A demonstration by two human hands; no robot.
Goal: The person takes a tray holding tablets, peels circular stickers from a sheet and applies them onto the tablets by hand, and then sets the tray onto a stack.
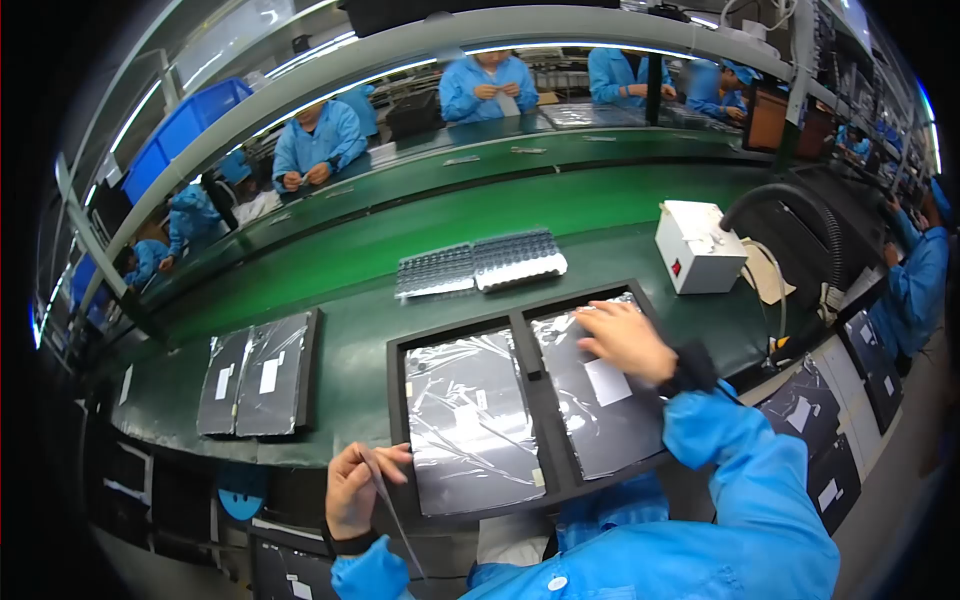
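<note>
A black foam tray point(396, 380) lies in front of me, tilted, with two compartments. In its left compartment is a dark flat panel point(470, 420) under clear, wrinkled film. A similar film-wrapped panel point(610, 430) with a white label point(606, 382) fills the right compartment. My right hand point(628, 338) rests with spread fingers on the upper part of that right panel. Beside the tray's lower left edge, my left hand point(358, 488) pinches a thin grey strip point(392, 515), seen nearly edge-on and hanging downward; its kind is unclear.
Two silvery ridged trays point(480, 264) sit on the green bench behind. A white box point(700, 248) with a red switch and a black hose point(800, 200) stand at right. Another tray of wrapped panels point(258, 375) is at left. Several people in blue work across the line.
</note>
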